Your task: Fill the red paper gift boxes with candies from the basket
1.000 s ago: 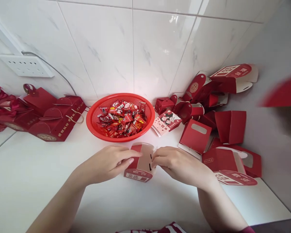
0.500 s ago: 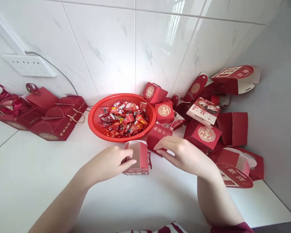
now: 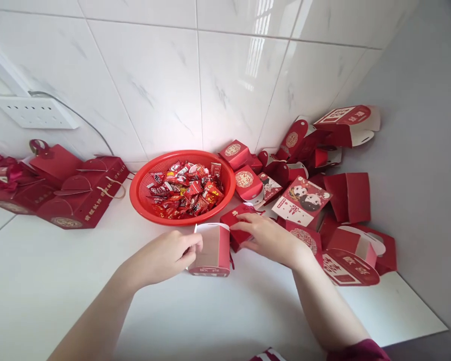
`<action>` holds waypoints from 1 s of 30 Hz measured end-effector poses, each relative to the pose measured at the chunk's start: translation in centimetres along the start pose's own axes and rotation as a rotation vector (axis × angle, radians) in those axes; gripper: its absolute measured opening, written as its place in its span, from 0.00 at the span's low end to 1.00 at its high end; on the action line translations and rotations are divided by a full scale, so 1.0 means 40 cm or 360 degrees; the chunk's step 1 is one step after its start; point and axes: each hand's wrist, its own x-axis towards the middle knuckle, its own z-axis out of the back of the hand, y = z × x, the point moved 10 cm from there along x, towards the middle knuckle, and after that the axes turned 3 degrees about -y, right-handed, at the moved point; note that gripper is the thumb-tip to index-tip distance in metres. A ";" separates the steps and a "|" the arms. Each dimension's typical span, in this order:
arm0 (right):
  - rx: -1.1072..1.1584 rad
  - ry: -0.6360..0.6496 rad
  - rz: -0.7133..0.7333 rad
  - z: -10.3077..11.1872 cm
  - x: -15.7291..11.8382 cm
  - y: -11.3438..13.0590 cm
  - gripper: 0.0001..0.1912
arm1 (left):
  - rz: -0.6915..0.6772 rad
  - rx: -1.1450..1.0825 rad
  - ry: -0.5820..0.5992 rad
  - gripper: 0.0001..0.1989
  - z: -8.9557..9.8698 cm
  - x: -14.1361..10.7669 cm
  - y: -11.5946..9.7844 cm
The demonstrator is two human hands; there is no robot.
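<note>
My left hand (image 3: 169, 258) is curled at the left wall of an open-topped red gift box (image 3: 224, 248), its fingers closed on that edge. The box stands upright on the white counter, showing its pale inside and a printed front. Just right of it, my right hand (image 3: 268, 238) grips a smaller closed red candy box (image 3: 233, 218), fingers over the top and thumb at the near side. Behind both boxes is a red plastic basket (image 3: 135, 193) filled with wrapped candies (image 3: 188, 190).
Several red boxes, some folded open, are heaped at the right, among them one with printed cartoon figures (image 3: 302, 200). Finished-looking red boxes with cord handles (image 3: 90, 193) stand at the left, below a wall socket (image 3: 33, 113). A grey panel (image 3: 417, 175) borders the right side.
The small red box under my right hand has gone from tilted and blurred to sitting flatter beside the open box. My left hand stays at the open box's left wall. The view has shifted slightly.
</note>
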 end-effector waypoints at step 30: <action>0.0221 -0.1488 -0.0604 0.445 -0.235 -0.047 0.11 | -0.0273 -0.1142 -0.0608 0.11 0.222 0.044 -0.068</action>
